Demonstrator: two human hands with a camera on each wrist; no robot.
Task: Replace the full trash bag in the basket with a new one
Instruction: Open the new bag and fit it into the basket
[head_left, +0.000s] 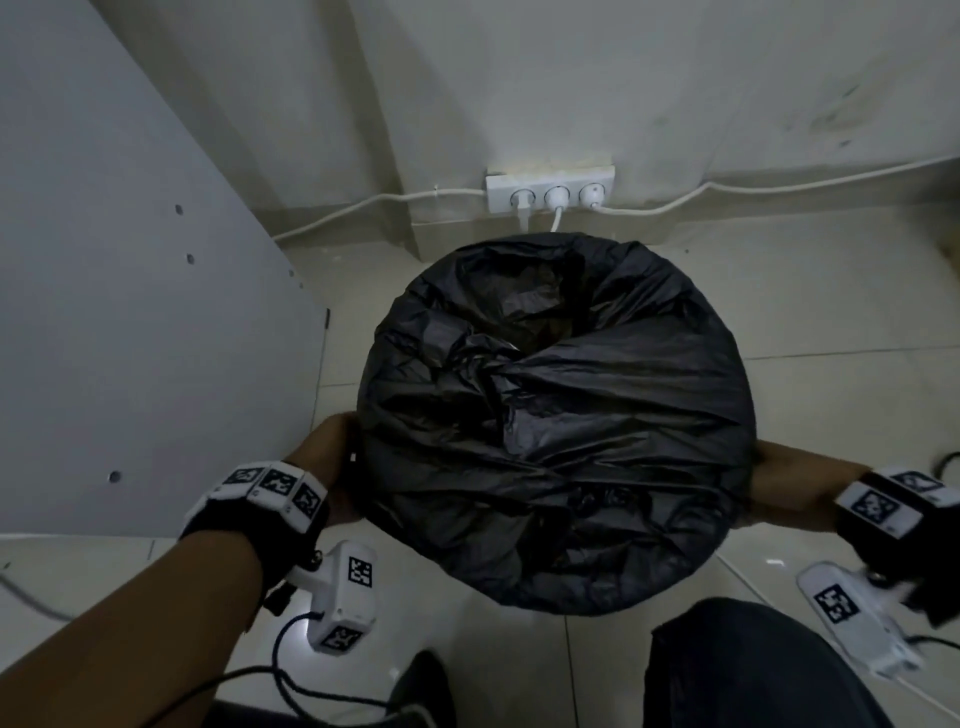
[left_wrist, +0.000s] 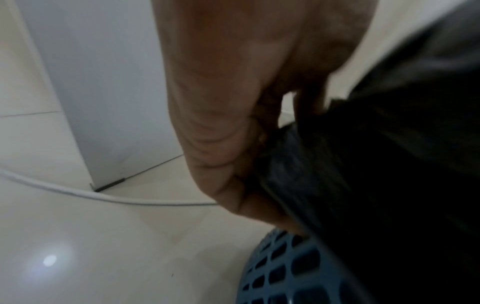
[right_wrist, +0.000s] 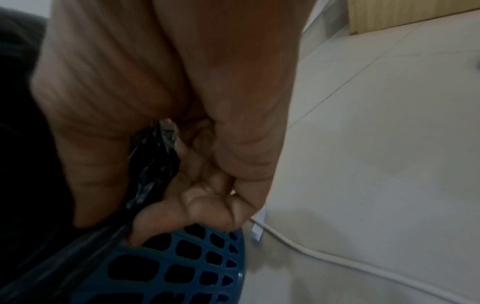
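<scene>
Black, crinkled plastic fills the middle of the head view: one trash bag (head_left: 558, 415), its top gathered in twisted folds toward the centre and its edge stretched over the rim of one blue lattice basket (right_wrist: 182, 265), which stands on the pale tiled floor (head_left: 810, 291) close to the wall. Two hands are on it, one at each side. Fingers of the left hand (head_left: 337, 467) curl against the bag's edge at the left rim, pinching the plastic. Those of the right hand (right_wrist: 197, 164) curl round a bunched strip of the bag at the right rim, with the fingertips touching the basket's lattice. One white power strip (head_left: 550, 192) sits at the foot of the wall behind the basket, with three round sockets and white cables running off both ways.
</scene>
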